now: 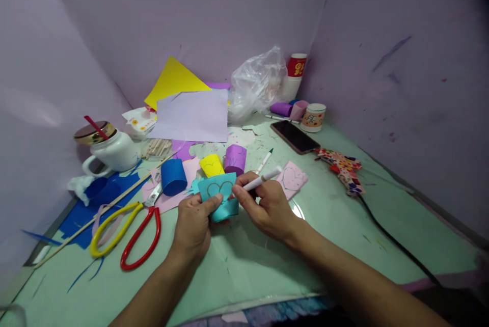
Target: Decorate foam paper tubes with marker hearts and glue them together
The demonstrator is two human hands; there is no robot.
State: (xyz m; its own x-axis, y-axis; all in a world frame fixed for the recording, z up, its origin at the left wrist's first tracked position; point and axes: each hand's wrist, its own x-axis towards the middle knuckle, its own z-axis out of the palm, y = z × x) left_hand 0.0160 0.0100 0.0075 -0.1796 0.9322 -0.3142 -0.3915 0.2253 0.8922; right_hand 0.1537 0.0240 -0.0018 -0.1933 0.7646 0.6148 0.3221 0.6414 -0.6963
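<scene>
Teal paper piece (pixel 217 187): pencilled heart outline on its face, held just above the tabletop (pixel 267 276), between the two hands and touching both.

Left hand (pixel 193 225): thumb pressed on the lower edge of the teal piece, fingers curled under it. It is a pinch, and it seems to keep the face tilted up toward the camera and steady.

Right hand (pixel 267 207): thumb and forefinger pinched around a white marker (pixel 263 178), with the barrel slanting up and away to the right. The fingertips meet the right edge of the teal piece. The marker's tip is hidden behind the fingers, so I cannot tell whether it touches the paper.

Just beyond the hands are three short paper rolls: blue roll (pixel 173 176), yellow roll (pixel 212 165) and purple roll (pixel 235 159), all upright and close together. A pink card (pixel 292 178) with a heart lies just right of the right hand, and a green-tipped pen (pixel 264 160) lies beyond it.

Left of the left hand, the scissors (pixel 126 235) lie with their yellow and red handles apart, and a thin wooden stick (pixel 103 210) lies across the blue scraps.

Farther out, a phone (pixel 295 136) lies beyond the right hand and a white jar mug (pixel 110 148) far left. Nothing lies between the hands and the teal piece.
</scene>
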